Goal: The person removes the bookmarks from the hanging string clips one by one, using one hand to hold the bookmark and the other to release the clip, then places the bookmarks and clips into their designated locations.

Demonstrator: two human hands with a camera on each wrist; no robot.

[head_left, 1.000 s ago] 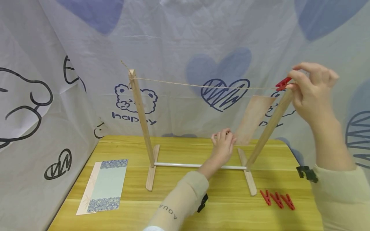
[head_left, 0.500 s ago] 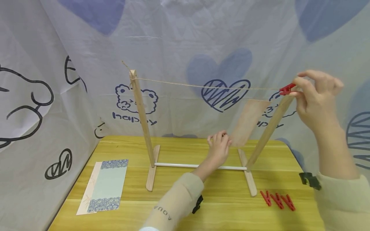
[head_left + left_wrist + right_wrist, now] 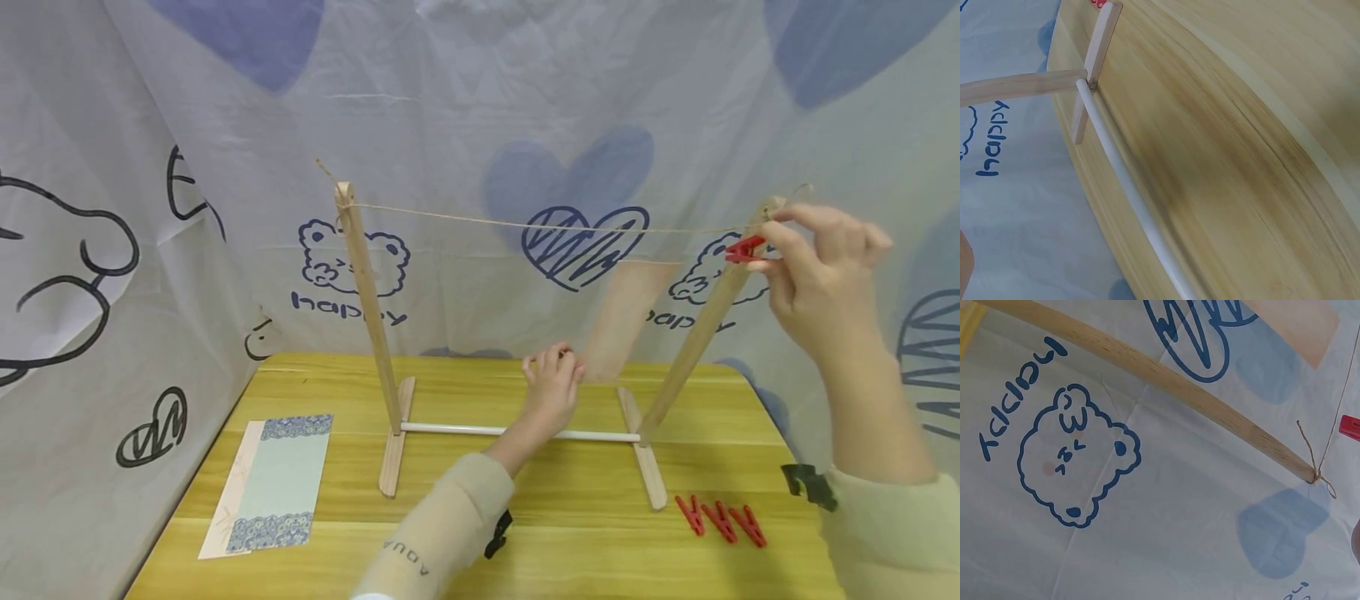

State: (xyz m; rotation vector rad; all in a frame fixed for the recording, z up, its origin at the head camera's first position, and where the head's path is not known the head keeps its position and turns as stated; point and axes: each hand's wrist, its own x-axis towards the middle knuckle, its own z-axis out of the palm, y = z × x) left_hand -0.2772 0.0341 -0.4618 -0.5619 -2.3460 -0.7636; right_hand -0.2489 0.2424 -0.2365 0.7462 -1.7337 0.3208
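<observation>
My left hand (image 3: 553, 387) pinches a pale peach paper strip (image 3: 628, 317) by its lower left side and holds it up, tilted, behind the stand. The strip's top edge lies below the string (image 3: 480, 222) in the head view. In my right hand (image 3: 828, 283), thumb and fingers pinch a red clothespin (image 3: 745, 249) in front of the right post (image 3: 697, 342), just under the string. In the right wrist view the clothespin (image 3: 1352, 427) shows at the right edge, apart from the string, and a corner of the strip (image 3: 1300, 325) appears at the top.
The wooden stand also has a left post (image 3: 367, 308) and a white crossbar (image 3: 457, 429). Three red clothespins (image 3: 718, 521) lie at the table's right front. On the left lie a blue-patterned card (image 3: 285, 479) and a pale card (image 3: 234, 487) beneath it. A printed cloth (image 3: 450, 108) hangs behind.
My left hand has moved left and slightly down, carrying the paper strip away from the right post. The right hand has lowered the clothespin and shifted slightly right, exposing the post's top.
</observation>
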